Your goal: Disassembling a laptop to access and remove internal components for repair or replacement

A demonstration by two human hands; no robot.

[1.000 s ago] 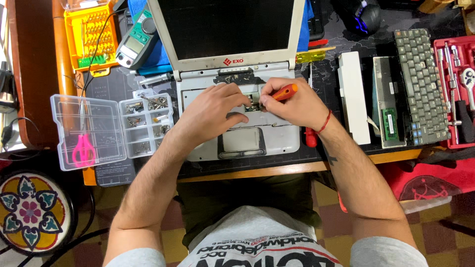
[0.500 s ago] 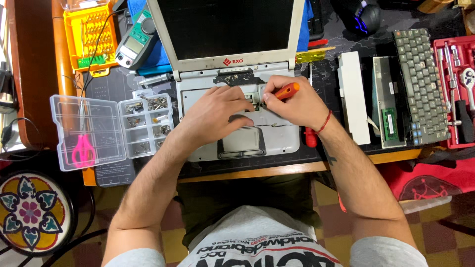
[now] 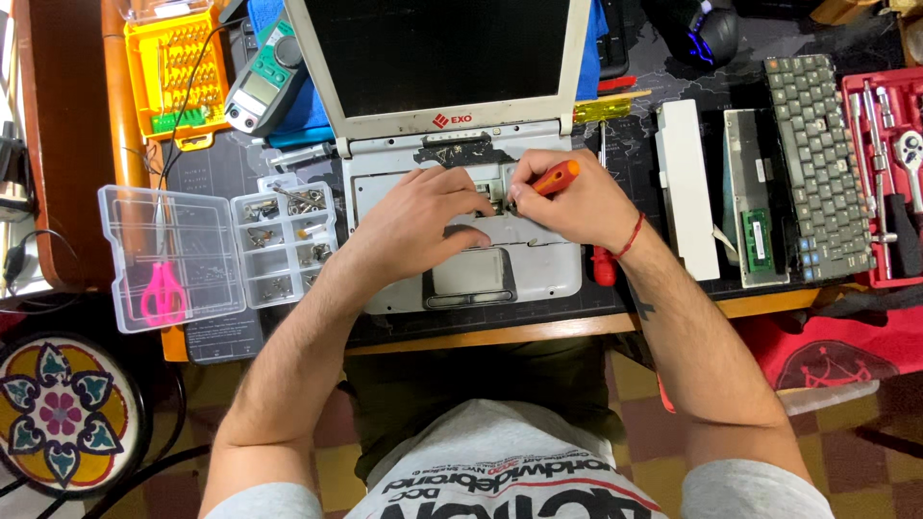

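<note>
An opened grey laptop [image 3: 461,279] with its keyboard removed lies on the desk in front of me. My left hand [image 3: 418,221] rests flat on the laptop's base, fingers pressing near the exposed middle. My right hand [image 3: 567,197] is shut on an orange-handled screwdriver [image 3: 553,178], its tip pointing left into the laptop's open bay, close to my left fingertips. A red string circles my right wrist. The dark screen [image 3: 437,53] stands tilted up behind both hands.
A clear compartment box [image 3: 221,255] with screws and pink scissors sits at the left. A yellow bit set [image 3: 178,72] and a multimeter [image 3: 264,82] lie behind it. A removed keyboard [image 3: 817,163], white parts [image 3: 687,187] and a red socket set [image 3: 889,163] are on the right.
Both hands stay at the same spot on the laptop. The screwdriver handle shifts only slightly in my right hand.
</note>
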